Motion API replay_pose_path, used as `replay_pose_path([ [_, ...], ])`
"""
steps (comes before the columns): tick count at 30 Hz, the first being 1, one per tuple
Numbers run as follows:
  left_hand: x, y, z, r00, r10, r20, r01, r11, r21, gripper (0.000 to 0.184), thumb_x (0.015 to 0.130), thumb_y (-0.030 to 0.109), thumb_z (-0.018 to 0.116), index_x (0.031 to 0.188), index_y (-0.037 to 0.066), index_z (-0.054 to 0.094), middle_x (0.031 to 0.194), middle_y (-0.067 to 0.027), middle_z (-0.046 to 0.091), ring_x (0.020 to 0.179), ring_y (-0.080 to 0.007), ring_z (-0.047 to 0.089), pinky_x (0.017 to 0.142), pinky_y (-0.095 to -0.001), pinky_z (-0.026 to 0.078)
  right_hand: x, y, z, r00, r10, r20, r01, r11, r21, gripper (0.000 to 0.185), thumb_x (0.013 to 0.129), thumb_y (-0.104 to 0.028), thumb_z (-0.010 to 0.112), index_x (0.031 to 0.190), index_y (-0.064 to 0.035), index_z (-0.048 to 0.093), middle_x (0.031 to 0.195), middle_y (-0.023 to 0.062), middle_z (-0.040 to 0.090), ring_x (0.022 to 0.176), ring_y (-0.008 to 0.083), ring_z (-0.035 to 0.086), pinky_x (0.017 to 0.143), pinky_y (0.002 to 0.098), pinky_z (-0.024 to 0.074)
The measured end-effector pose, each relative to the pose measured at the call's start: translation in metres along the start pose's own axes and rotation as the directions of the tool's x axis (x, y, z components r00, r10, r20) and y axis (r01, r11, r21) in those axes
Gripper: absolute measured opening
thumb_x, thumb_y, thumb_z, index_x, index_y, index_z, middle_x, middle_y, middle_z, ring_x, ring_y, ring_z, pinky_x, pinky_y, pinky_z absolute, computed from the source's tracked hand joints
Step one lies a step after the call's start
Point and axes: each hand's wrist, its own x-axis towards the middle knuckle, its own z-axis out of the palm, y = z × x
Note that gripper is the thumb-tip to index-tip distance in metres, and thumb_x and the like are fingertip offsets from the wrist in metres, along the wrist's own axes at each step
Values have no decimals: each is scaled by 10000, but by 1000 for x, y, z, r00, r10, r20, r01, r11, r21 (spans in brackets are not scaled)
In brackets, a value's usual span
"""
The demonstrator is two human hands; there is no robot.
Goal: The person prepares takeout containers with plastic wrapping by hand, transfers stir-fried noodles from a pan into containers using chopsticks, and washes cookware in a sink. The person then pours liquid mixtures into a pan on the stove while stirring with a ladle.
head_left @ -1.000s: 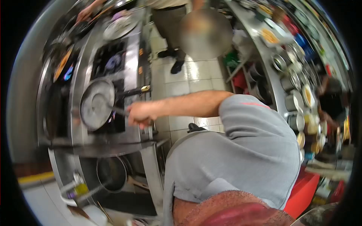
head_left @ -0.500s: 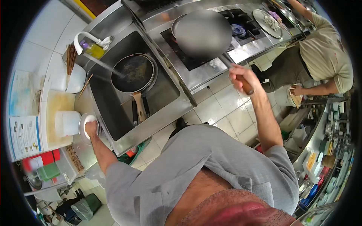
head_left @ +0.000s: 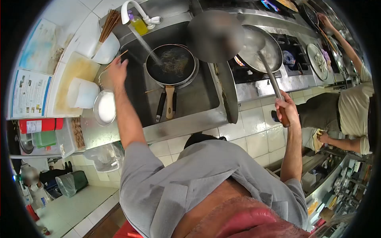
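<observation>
My left hand (head_left: 118, 71) is over the left edge of the sink, its thumb apart from the fingers and slightly blurred. A thin wooden stick (head_left: 124, 52) lies right by its fingertips; whether they touch cannot be made out. My right hand (head_left: 286, 109) is wrapped round the brown wooden grip of a long metal ladle (head_left: 273, 79). The ladle's head rests inside a wide pan (head_left: 278, 43) of cloudy liquid on the burner. In the sink, tap water runs into a black frying pan (head_left: 158, 77), stacked on other pans. A bowl of white powder (head_left: 106, 107) stands below my left hand.
A white tub of sticks (head_left: 108, 45), a white container (head_left: 83, 93) and a white tap (head_left: 133, 6) line the left side. A plate of food (head_left: 317, 61) sits right of the burners. A co-worker (head_left: 353, 115) stands at the right.
My left hand has left the bowl of white powder and moved up to the wooden stick. My right hand keeps the ladle, whose head now shows in the pan. The view has turned.
</observation>
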Motion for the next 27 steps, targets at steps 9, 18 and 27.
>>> replay_pose_path([
  [9,128,52,262,783,-287,552,601,116,-791,524,910,378,448,1265,8,339,1194,-132,430,992,-346,516,763,-489,488,-35,-11,66,986,137,-96,-114,970,214,464,761,-47,582,1176,61,404,594,44,479,316,137,415,290,258,320],
  [18,199,23,352,882,-234,409,238,-529,-815,515,902,422,451,1125,-40,397,1092,-174,516,998,-305,526,903,-478,428,-23,17,79,927,-124,-354,-100,826,-554,625,774,-31,545,1343,7,290,611,78,492,372,152,475,361,291,388],
  [27,208,33,320,694,-552,462,679,288,-676,327,814,275,607,987,7,537,842,-85,581,678,-193,571,656,-349,479,-4,18,60,960,-69,-270,-44,920,-390,593,765,-70,555,1302,44,331,587,64,484,351,150,467,331,276,360],
])
